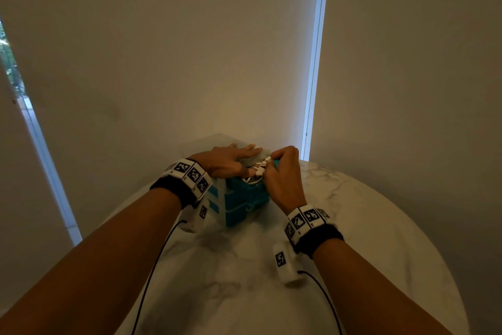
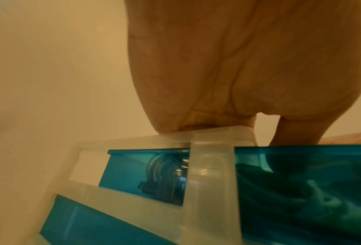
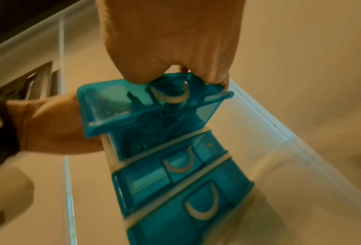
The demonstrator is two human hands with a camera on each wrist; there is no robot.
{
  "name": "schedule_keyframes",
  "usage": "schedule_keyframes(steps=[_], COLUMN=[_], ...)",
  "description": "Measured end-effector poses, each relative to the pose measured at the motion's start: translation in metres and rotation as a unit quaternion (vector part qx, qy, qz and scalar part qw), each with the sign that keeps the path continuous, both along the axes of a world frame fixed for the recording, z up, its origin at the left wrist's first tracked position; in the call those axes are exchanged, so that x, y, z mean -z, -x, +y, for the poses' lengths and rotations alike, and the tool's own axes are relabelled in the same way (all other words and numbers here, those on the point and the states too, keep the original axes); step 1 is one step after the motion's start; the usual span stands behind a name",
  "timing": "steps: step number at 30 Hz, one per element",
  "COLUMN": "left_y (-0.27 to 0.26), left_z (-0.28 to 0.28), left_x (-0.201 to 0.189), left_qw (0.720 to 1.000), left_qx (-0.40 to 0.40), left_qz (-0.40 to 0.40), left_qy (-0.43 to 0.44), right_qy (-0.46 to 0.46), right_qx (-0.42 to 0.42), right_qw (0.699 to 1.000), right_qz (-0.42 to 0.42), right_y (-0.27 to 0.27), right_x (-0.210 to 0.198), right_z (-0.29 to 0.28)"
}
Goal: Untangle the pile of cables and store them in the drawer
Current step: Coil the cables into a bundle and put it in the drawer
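Head view: white cable (image 1: 262,165) is being pinched by the curled right hand (image 1: 284,174) over the open top drawer (image 1: 251,190); the flat, open left hand (image 1: 231,161) is being rested on the drawer unit (image 1: 217,199).

A round white marble table (image 1: 353,226) with grey veining carries the things. On it, toward the far edge, stands a small drawer unit (image 1: 239,207): a clear frame with teal drawers stacked one above another. Its top drawer (image 3: 150,106) is pulled out, the two below are shut. The unit is the only thing seen resting directly on the tabletop.
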State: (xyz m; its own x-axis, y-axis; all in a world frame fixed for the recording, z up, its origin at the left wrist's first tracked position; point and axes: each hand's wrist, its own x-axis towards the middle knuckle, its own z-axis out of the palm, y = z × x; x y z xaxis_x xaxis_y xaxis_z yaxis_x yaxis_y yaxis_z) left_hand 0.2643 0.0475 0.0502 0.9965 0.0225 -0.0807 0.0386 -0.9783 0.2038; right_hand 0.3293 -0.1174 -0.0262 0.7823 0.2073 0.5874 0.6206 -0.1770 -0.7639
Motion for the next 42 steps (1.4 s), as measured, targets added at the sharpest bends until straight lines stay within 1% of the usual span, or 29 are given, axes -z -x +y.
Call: schedule_keyframes(steps=[3, 5, 9, 10, 12, 16, 18, 23, 27, 29, 31, 32, 34, 36, 37, 38, 39, 40, 41, 42], left_y=[0.0, 0.0, -0.001, -0.002, -0.001, 0.002, 0.004, 0.007, 0.005, 0.003, 0.002, 0.0, -0.002, -0.003, 0.0, 0.004, 0.008, 0.011, 0.012, 0.011], left_z=[0.003, 0.004, 0.0, -0.002, -0.004, -0.001, 0.001, 0.002, -0.004, 0.0, 0.007, 0.01, 0.011, 0.01, 0.012, 0.014, 0.016, 0.017, 0.016, 0.015], left_x=[0.001, 0.002, 0.0, 0.0, -0.002, -0.001, -0.001, -0.008, -0.013, -0.011, -0.009, -0.009, -0.012, -0.011, -0.008, -0.003, 0.001, 0.006, 0.009, 0.011], left_qw=[1.0, 1.0, 0.997, 0.997, 0.999, 1.0, 1.0, 0.997, 0.996, 0.998, 0.997, 0.997, 0.996, 0.997, 0.997, 0.997, 0.996, 0.995, 0.995, 0.996], left_qx=[0.007, 0.013, -0.013, -0.015, -0.01, -0.007, 0.003, 0.044, 0.045, 0.056, 0.07, 0.07, 0.076, 0.077, 0.075, 0.067, 0.056, 0.04, 0.027, 0.022], left_qz=[-0.01, -0.014, -0.018, -0.015, -0.006, 0.002, 0.001, 0.006, 0.021, 0.025, 0.026, 0.027, 0.029, 0.005, -0.02, -0.038, -0.058, -0.072, -0.083, -0.083], left_qy=[0.012, 0.017, 0.069, 0.069, 0.051, 0.024, 0.028, 0.064, 0.074, 0.033, -0.001, -0.013, -0.022, -0.012, -0.004, 0.006, 0.026, 0.048, 0.055, 0.04], right_qy=[0.008, -0.003, -0.027, -0.04, -0.035, 0.024, 0.056, 0.108, 0.131, 0.132, 0.132, 0.143, 0.192, 0.217, 0.222, 0.227, 0.226, 0.223, 0.218, 0.221], right_qx=[0.008, 0.024, 0.027, 0.019, 0.01, -0.013, -0.028, -0.07, -0.06, -0.077, -0.116, -0.126, -0.102, -0.041, -0.018, -0.01, -0.02, -0.044, -0.077, -0.106], right_qw=[0.999, 0.999, 0.997, 0.996, 0.995, 0.99, 0.99, 0.989, 0.989, 0.986, 0.977, 0.972, 0.97, 0.973, 0.974, 0.974, 0.974, 0.974, 0.973, 0.968], right_qz=[0.033, 0.039, 0.061, 0.073, 0.094, 0.136, 0.129, 0.074, 0.043, 0.062, 0.124, 0.134, 0.112, 0.06, 0.029, 0.004, -0.006, 0.003, 0.028, 0.051], right_y=[-0.003, -0.006, -0.016, -0.02, -0.026, -0.039, -0.039, -0.04, -0.034, -0.03, -0.025, -0.024, -0.02, -0.014, -0.01, -0.006, -0.004, -0.004, -0.004, -0.006], right_x=[-0.006, -0.006, -0.004, -0.005, -0.006, -0.016, -0.021, -0.028, -0.035, -0.038, -0.042, -0.046, -0.048, -0.046, -0.044, -0.043, -0.042, -0.042, -0.044, -0.046], right_z=[0.008, 0.014, 0.015, 0.013, 0.01, 0.005, -0.002, -0.025, -0.036, -0.04, -0.045, -0.046, -0.043, -0.034, -0.029, -0.026, -0.027, -0.031, -0.036, -0.042])
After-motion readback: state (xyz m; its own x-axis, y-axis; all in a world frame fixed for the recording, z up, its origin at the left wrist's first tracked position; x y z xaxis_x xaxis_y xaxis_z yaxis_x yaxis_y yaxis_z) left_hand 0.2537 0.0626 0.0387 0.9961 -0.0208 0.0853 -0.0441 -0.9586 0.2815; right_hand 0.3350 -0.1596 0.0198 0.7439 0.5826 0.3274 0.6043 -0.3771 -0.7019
